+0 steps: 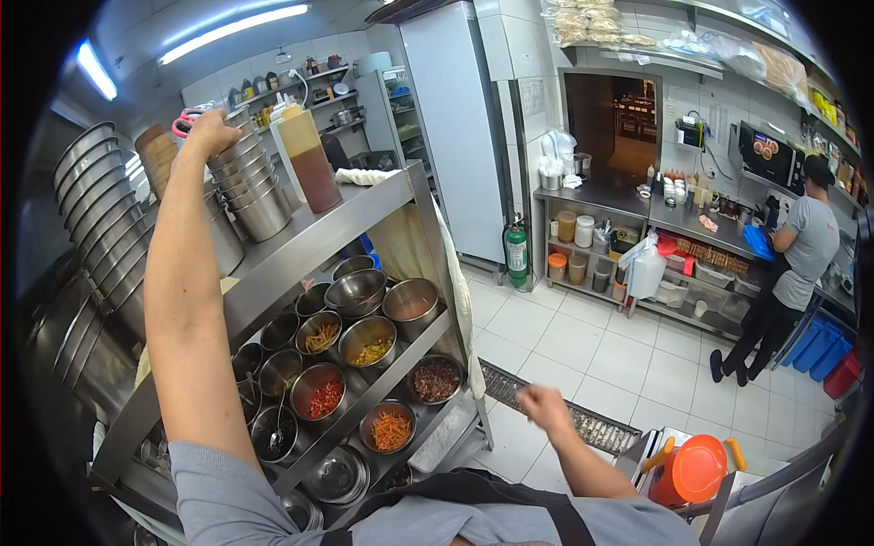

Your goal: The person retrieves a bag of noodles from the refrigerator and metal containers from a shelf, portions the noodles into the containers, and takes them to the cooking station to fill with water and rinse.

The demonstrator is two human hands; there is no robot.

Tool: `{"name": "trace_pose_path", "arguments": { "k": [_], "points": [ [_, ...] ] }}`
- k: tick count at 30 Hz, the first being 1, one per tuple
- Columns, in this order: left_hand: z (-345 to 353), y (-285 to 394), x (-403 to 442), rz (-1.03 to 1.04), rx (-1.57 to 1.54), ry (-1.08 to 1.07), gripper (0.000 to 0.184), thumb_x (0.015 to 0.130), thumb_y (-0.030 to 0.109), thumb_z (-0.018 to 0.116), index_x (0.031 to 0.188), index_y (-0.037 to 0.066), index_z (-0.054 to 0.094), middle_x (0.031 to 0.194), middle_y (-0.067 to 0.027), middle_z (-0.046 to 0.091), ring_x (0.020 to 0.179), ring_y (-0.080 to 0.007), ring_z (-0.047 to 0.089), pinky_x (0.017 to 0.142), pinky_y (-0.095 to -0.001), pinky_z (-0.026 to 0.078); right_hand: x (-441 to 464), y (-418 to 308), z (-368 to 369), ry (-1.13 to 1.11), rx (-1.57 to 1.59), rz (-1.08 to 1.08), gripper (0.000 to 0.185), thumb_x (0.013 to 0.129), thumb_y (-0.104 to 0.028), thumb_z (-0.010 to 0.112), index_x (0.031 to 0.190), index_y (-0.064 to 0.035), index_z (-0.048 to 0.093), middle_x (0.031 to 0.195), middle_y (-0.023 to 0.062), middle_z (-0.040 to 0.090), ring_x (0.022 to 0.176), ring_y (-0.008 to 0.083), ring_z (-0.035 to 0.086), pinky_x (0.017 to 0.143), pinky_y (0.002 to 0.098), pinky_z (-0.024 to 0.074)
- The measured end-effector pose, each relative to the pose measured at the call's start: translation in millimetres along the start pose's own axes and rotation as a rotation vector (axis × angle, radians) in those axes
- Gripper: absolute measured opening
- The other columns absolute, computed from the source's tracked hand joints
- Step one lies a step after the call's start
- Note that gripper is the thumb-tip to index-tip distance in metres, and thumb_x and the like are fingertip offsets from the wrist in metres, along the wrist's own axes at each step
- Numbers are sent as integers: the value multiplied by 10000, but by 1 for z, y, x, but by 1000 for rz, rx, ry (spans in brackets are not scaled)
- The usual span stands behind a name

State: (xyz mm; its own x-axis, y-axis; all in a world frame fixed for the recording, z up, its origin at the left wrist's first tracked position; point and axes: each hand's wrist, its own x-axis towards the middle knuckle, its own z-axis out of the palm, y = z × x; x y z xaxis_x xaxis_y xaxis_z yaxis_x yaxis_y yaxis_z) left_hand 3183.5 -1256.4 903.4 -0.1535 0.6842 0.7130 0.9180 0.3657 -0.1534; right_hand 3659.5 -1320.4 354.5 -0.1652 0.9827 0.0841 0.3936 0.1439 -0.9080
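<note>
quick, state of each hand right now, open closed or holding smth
Left hand: at the pink handles; its grip is hidden, cannot tell.
Right hand: closed, nothing visible in it.

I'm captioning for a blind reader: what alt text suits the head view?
A person's left hand is at red looped handles by stacked steel containers on a rack; the right hand is curled, apparently empty. Metal bowls of chopped food sit below; another person stands at far right.
</note>
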Motion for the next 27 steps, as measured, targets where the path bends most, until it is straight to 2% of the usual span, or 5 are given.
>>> {"name": "trace_pose_path", "arguments": {
  "k": [5,9,13,17,27],
  "points": [
    [-24,-1,-15,36,-130,60,483,682,284,662,1081,17,609,983,-213,638,940,-317,610,833,-365,461,52,-123,-32,14,266,-349,220,837,-206,636,841,14,640,635,98,616,527,145,558,532,285,450],
    [-81,43,-66,-81,-360,-81,479,707,272,649,1095,-2,583,950,-177,625,880,-242,592,788,-330,454,60,-240,-42,30,246,-964,243,782,-166,697,939,5,625,767,66,607,668,104,572,594,245,450],
    [-100,68,-84,149,-154,-6,458,722,303,638,1035,-27,584,936,-158,624,865,-241,586,761,-339,457,79,-341,-18,132,299,-1374,551,724,-283,747,1150,-7,531,1016,143,579,903,254,578,781,334,461],
    [-109,77,-80,94,-98,-83,556,737,385,659,1175,61,546,1053,-147,600,935,-247,575,818,-348,456,135,-419,39,430,246,-1389,826,645,-407,789,1247,42,445,1179,225,529,1082,342,530,915,381,430],
    [-124,101,-102,119,-161,22,573,697,309,710,1134,-33,569,1060,-188,610,949,-288,594,809,-348,470,127,-468,68,178,339,-1004,1183,545,-499,801,1410,8,174,1248,254,469,1158,350,488,955,401,413]
  ]
}}
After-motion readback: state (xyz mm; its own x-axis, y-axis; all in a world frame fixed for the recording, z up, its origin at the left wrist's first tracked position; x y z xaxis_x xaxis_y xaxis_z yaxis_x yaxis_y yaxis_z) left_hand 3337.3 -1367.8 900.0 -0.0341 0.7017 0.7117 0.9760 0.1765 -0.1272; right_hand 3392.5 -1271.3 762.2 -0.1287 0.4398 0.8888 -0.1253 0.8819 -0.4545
